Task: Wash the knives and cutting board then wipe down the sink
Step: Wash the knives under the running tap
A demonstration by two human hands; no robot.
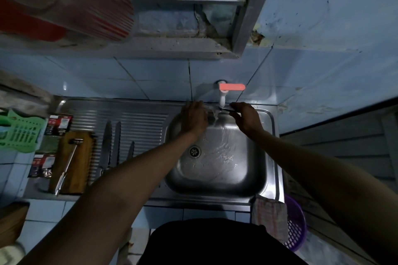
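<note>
Both hands are at the back of the steel sink (pixel 217 180), under the white tap (pixel 221 101) with a red lever. Water runs from it. My right hand (pixel 245 117) grips a thin dark knife (pixel 213 115) by one end. My left hand (pixel 192 119) curls its fingers over the other end, in the stream. Most of this knife is hidden by the hands and the water. Three more knives (pixel 116 142) lie side by side on the ribbed drainboard (pixel 140 122). The wooden cutting board (pixel 83 157) lies left of them with a long metal utensil (pixel 66 165) on it.
A checked cloth (pixel 269 219) hangs over the sink's front right corner above a purple basket (pixel 296 230). A green plastic basket (pixel 19 133) and small printed packets (pixel 58 123) sit at the far left. A red and clear container (pixel 64 2) stands on the ledge above.
</note>
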